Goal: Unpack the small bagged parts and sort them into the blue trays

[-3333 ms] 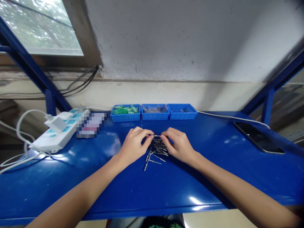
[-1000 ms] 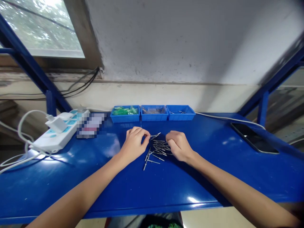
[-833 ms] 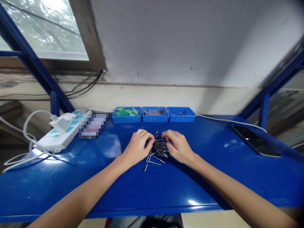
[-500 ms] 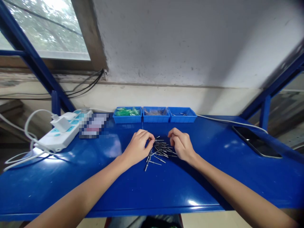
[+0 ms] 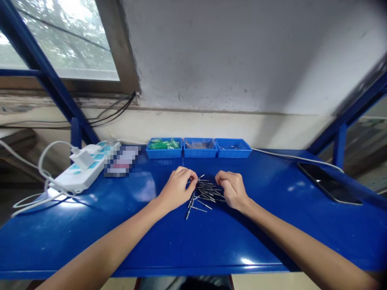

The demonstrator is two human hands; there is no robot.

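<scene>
A loose pile of thin metal blind rivets point(image 5: 208, 191) lies on the blue table point(image 5: 169, 245) between my two hands. At the pile's left side, my left hand point(image 5: 179, 187) is closed in a pinch of thumb and forefinger. A blind rivet point(image 5: 201, 177) pokes out from those fingertips. My right hand point(image 5: 232, 188) is at the pile's right edge with its fingers curled in. Whatever may be inside that hand is hidden.
Along the back stand three blue bins: one with green packets point(image 5: 165, 154), one with clear bags point(image 5: 199, 153), one with a few metal pieces point(image 5: 232, 153). A white power strip point(image 5: 81, 173) with cables and a pixelated patch are left; a phone point(image 5: 329, 183) lies right.
The whole view has shifted slightly. My left hand stays in its pinch beside the pile. The fingers of my right hand have curled in a little more.
</scene>
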